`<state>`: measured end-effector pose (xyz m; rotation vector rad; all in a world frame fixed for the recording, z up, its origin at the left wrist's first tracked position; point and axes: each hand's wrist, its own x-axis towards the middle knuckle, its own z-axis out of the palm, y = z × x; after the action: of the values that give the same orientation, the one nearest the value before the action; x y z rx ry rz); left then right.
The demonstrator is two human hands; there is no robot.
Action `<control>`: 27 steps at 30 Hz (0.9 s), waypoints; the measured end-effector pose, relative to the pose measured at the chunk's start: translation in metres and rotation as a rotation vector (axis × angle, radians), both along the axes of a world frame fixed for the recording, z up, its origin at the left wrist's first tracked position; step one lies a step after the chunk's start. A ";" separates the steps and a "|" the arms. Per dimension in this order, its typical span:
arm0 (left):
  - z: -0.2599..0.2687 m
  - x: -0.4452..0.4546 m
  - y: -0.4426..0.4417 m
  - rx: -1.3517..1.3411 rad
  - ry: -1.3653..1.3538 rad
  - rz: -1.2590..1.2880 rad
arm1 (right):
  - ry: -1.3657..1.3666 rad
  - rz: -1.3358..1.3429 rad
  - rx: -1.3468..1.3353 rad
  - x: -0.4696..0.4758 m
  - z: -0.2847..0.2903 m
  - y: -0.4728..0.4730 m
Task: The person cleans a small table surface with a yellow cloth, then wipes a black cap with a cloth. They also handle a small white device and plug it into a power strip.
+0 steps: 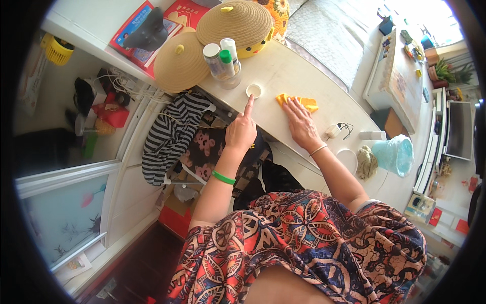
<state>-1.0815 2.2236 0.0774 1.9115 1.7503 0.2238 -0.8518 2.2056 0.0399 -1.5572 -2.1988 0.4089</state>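
The index finger of my left hand points out straight, and its other fingers are curled in. Its tip is at the near rim of a small round white lid on the pale tabletop. Under the fingers of my right hand, an orange cloth is held flat against the tabletop. Just beyond the lid, several bottles and jars stand close together, one with a green cap.
Two woven lidded baskets stand at the far left. Right of my right hand are a white charger with a cable, a white cylinder, a crumpled rag and a lined blue bin. Striped fabric hangs below the left edge.
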 end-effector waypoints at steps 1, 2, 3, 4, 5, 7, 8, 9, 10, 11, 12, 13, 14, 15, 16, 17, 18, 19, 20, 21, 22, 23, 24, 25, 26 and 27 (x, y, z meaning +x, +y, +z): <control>0.000 0.001 0.008 -0.025 0.072 -0.008 | 0.012 0.046 -0.015 -0.004 0.005 0.000; -0.004 0.000 0.012 -0.010 0.111 -0.024 | 0.024 0.095 -0.030 -0.009 0.011 0.001; -0.009 0.002 0.016 0.003 0.109 -0.017 | 0.037 0.134 -0.045 -0.011 0.012 0.004; -0.013 0.002 0.018 0.016 0.107 -0.007 | 0.045 0.178 -0.074 -0.011 0.007 0.014; -0.018 0.001 0.018 0.029 0.104 0.007 | 0.028 0.186 -0.021 -0.013 0.000 0.033; -0.021 0.005 0.019 0.107 0.088 0.029 | 0.000 0.199 0.085 -0.014 -0.013 0.084; -0.022 0.007 0.018 0.119 0.099 0.031 | -0.006 0.130 0.097 -0.010 -0.018 0.111; -0.023 0.010 0.017 0.131 0.109 0.028 | -0.013 0.056 0.109 -0.004 -0.022 0.140; -0.025 0.013 0.017 0.221 0.120 -0.017 | -0.050 -0.029 0.147 0.004 -0.031 0.175; -0.024 0.015 0.016 0.224 0.120 -0.031 | -0.087 -0.115 0.182 0.012 -0.039 0.201; -0.024 0.017 0.013 0.222 0.113 -0.037 | -0.101 -0.166 0.193 0.014 -0.044 0.213; -0.023 0.019 0.010 0.220 0.107 -0.039 | -0.114 -0.212 0.204 0.009 -0.044 0.222; -0.024 0.020 0.010 0.224 0.063 -0.032 | -0.127 -0.263 0.216 0.005 -0.044 0.227; -0.023 0.019 0.005 0.234 0.036 -0.011 | -0.071 -0.183 0.197 -0.006 -0.044 0.215; -0.020 0.017 -0.003 0.244 0.010 0.015 | -0.014 -0.098 0.177 -0.022 -0.040 0.187; -0.019 0.015 -0.012 0.256 -0.018 0.036 | 0.005 0.014 0.177 -0.036 -0.037 0.156; -0.023 0.010 -0.025 0.246 -0.038 0.064 | 0.047 0.119 0.119 -0.048 -0.030 0.124; -0.024 0.005 -0.038 0.234 -0.041 0.068 | 0.076 0.183 0.075 -0.056 -0.014 0.096; -0.023 -0.001 -0.050 0.226 -0.042 0.069 | 0.083 0.277 0.016 -0.052 -0.010 0.090; -0.023 -0.007 -0.062 0.216 -0.044 0.066 | 0.089 0.367 -0.043 -0.043 -0.009 0.087; -0.022 -0.012 -0.071 0.188 -0.049 0.058 | 0.073 0.385 0.009 -0.026 -0.022 0.105; -0.022 -0.017 -0.079 0.160 -0.051 0.050 | 0.060 0.402 0.061 -0.009 -0.035 0.139; -0.024 -0.022 -0.091 0.123 -0.047 0.050 | 0.078 0.231 0.067 -0.001 -0.040 0.167; -0.027 -0.024 -0.100 0.117 -0.057 0.054 | 0.094 0.054 0.073 0.004 -0.043 0.191; -0.031 -0.026 -0.107 0.110 -0.068 0.054 | 0.032 -0.053 0.132 0.004 -0.044 0.211; -0.031 -0.029 -0.115 0.104 -0.080 0.071 | -0.031 -0.141 0.190 -0.006 -0.041 0.221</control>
<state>-1.1107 2.1091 0.0465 1.8869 1.7864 0.4190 -0.8576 2.4263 -0.0015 -1.6110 -2.0666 0.1297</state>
